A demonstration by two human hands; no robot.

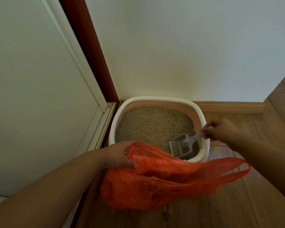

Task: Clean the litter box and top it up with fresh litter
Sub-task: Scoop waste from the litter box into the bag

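Observation:
A white-rimmed litter box (117, 117) with a peach inner wall stands in the floor corner, filled with tan granular litter (151, 125). My right hand (220, 129) grips the handle of a grey slotted scoop (179, 148), whose blade is tilted down in the litter near the front right rim. My left hand (120, 155) holds the edge of an orange plastic bag (163, 180) at the box's front edge. The bag sags onto the floor and hides the box's front rim.
A white door (31, 96) with a dark red frame (92, 51) runs along the left. A white wall (187, 46) stands behind the box. Wooden floor (262, 203) and skirting board (229, 107) lie to the right. Pale plastic (220, 153) shows beside the box.

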